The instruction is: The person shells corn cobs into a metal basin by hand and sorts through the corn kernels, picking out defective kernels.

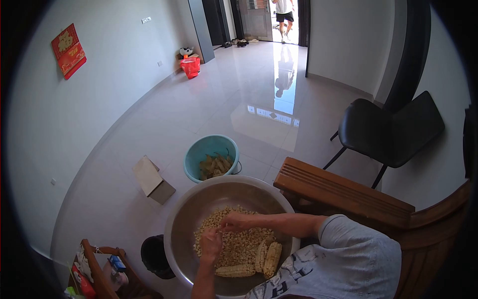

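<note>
A wide metal basin (181,209) holds loose corn kernels (239,249). Several corn cobs (272,260) with kernels on them lie along its near and right side. My left hand (210,243) reaches up from the bottom edge and hovers over the kernels, its fingers drawn together. From the right, my right hand (234,222) comes in over the basin, fingers bent inward. The fingertips of both hands meet or nearly meet above the pile. Whatever lies between them is too small or too hidden to make out.
Beyond the basin stands a light-blue bucket (191,167) with husk-like pieces inside. A cardboard box (153,182) and a black bin (157,256) are at left. A wooden bench (338,189) borders the right, near a black chair (383,132). A person (284,15) is at the doorway.
</note>
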`<state>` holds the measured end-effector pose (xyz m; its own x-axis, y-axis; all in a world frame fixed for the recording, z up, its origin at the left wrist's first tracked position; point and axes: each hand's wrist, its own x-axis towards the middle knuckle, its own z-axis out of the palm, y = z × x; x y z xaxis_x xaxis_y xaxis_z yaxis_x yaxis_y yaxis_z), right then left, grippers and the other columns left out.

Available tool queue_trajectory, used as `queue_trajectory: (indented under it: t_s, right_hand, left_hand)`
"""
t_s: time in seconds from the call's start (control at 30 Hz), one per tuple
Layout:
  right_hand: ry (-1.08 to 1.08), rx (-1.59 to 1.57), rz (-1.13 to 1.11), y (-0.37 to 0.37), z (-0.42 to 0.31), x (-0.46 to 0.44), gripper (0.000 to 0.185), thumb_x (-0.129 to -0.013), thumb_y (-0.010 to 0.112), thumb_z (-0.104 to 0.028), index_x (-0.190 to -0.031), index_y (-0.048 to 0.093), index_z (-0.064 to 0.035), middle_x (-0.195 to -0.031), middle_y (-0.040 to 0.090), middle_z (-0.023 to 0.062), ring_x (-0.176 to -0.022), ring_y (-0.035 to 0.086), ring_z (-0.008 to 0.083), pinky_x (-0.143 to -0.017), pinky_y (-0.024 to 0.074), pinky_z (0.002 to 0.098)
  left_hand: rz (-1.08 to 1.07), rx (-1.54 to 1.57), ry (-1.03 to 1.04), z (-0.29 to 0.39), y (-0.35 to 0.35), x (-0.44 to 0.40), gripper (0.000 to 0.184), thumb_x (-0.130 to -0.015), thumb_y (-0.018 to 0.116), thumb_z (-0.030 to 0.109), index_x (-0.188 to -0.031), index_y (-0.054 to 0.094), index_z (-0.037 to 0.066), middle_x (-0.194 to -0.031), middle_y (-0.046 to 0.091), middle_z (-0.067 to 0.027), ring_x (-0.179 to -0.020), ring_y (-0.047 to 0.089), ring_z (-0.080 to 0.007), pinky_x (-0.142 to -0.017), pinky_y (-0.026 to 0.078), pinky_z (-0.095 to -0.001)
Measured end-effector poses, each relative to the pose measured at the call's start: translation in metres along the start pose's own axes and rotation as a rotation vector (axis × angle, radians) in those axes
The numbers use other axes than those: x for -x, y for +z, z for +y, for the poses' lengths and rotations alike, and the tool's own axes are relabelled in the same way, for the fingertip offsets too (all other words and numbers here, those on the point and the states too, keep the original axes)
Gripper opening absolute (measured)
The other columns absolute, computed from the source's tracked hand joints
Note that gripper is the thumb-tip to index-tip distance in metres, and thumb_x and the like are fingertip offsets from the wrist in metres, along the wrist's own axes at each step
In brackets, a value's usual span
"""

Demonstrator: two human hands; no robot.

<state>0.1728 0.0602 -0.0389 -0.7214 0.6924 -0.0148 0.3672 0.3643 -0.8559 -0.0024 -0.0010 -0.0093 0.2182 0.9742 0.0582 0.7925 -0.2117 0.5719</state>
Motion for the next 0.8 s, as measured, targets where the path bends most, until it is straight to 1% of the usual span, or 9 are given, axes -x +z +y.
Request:
queue_trajectory:
  t_s: [0.07, 0.17, 0.2, 0.3, 0.4, 0.5, 0.6, 0.73, 0.8]
  right_hand:
    - [-0.015, 0.073, 0.095, -0.009, -0.014, 0.005, 0.018, -0.079, 0.058, -0.016, -0.093, 0.061, -0.0054, -0.076, 0.062, 0.012, -0.069, 0.061, 0.0268, -0.064, 0.0485, 0.0351]
    - [0.038, 0.309, 0.223, -0.02, -0.014, 0.009, 0.027, -0.077, 0.061, -0.016, -0.102, 0.057, -0.0064, -0.095, 0.057, 0.0132, -0.091, 0.055, 0.0293, -0.075, 0.046, 0.039]
    - [0.099, 0.369, 0.181, -0.021, -0.007, 0.007, 0.04, -0.072, 0.065, -0.016, -0.11, 0.052, -0.0071, -0.106, 0.05, 0.0136, -0.104, 0.047, 0.0292, -0.082, 0.0428, 0.0425]
    - [0.182, 0.519, 0.134, -0.019, 0.003, 0.011, 0.049, -0.067, 0.068, -0.016, -0.112, 0.051, -0.0074, -0.11, 0.048, 0.0143, -0.11, 0.044, 0.029, -0.083, 0.0428, 0.0426]
    - [0.16, 0.631, 0.097, -0.005, 0.005, 0.017, 0.05, -0.064, 0.068, -0.013, -0.111, 0.052, -0.0067, -0.107, 0.051, 0.017, -0.101, 0.051, 0.0291, -0.08, 0.0454, 0.0416]
    - [0.275, 0.177, -0.18, -0.025, -0.021, 0.016, 0.041, -0.064, 0.066, -0.011, -0.103, 0.056, -0.0047, -0.094, 0.057, 0.0164, -0.082, 0.058, 0.0275, -0.072, 0.0475, 0.039]
    - [-0.002, 0.279, -0.134, 0.004, 0.024, 0.004, 0.026, -0.066, 0.063, -0.009, -0.091, 0.06, -0.0034, -0.077, 0.06, 0.014, -0.066, 0.059, 0.0249, -0.064, 0.0472, 0.0366]
    - [0.048, 0.21, -0.269, -0.005, 0.02, 0.011, 0.011, -0.073, 0.059, -0.01, -0.081, 0.062, -0.0037, -0.075, 0.063, 0.0128, -0.07, 0.059, 0.0222, -0.066, 0.0461, 0.0364]
    - [0.058, 0.219, -0.179, -0.011, 0.017, 0.015, 0.018, -0.077, 0.058, -0.013, -0.093, 0.062, -0.0048, -0.083, 0.064, 0.0116, -0.073, 0.059, 0.0217, -0.068, 0.0471, 0.0352]
  left_hand:
    - [0.064, -0.131, 0.057, -0.001, -0.004, 0.001, 0.029, -0.073, 0.062, 0.014, -0.098, 0.059, 0.001, -0.097, 0.051, -0.0199, -0.095, 0.05, -0.037, -0.081, 0.043, -0.0426]
    - [-0.076, -0.243, -0.072, -0.004, -0.005, 0.006, 0.042, -0.07, 0.062, 0.01, -0.109, 0.05, 0.0, -0.105, 0.043, -0.0218, -0.104, 0.041, -0.039, -0.087, 0.039, -0.0444]
    - [-0.112, -0.231, -0.102, -0.003, -0.004, 0.007, 0.045, -0.069, 0.063, 0.01, -0.111, 0.048, 0.0, -0.106, 0.042, -0.0225, -0.105, 0.04, -0.0394, -0.088, 0.038, -0.0449]
    - [-0.176, -0.205, -0.137, -0.002, -0.002, 0.007, 0.052, -0.069, 0.064, 0.01, -0.116, 0.043, 0.001, -0.11, 0.04, -0.0244, -0.107, 0.039, -0.0403, -0.089, 0.038, -0.0454]
    - [-0.149, -0.175, -0.103, -0.012, 0.003, 0.009, 0.051, -0.068, 0.065, 0.01, -0.114, 0.044, 0.0, -0.11, 0.04, -0.0252, -0.102, 0.043, -0.0402, -0.087, 0.04, -0.0442]
    - [-0.126, -0.101, -0.079, -0.018, 0.013, 0.005, 0.04, -0.068, 0.065, 0.009, -0.105, 0.051, -0.001, -0.105, 0.045, -0.0245, -0.094, 0.048, -0.0395, -0.082, 0.042, -0.0432]
    - [-0.182, -0.053, -0.052, -0.023, 0.016, 0.0, 0.027, -0.068, 0.064, 0.007, -0.092, 0.056, -0.002, -0.095, 0.051, -0.0229, -0.087, 0.052, -0.0379, -0.075, 0.043, -0.0426]
    - [-0.176, 0.17, -0.094, -0.027, 0.027, -0.003, 0.008, -0.067, 0.058, 0.005, -0.071, 0.057, -0.003, -0.068, 0.054, -0.0222, -0.069, 0.056, -0.0375, -0.062, 0.044, -0.0424]
    - [-0.18, 0.188, -0.096, -0.029, 0.026, 0.0, 0.009, -0.071, 0.055, 0.006, -0.076, 0.059, -0.001, -0.073, 0.057, -0.0227, -0.071, 0.057, -0.0374, -0.061, 0.044, -0.0425]
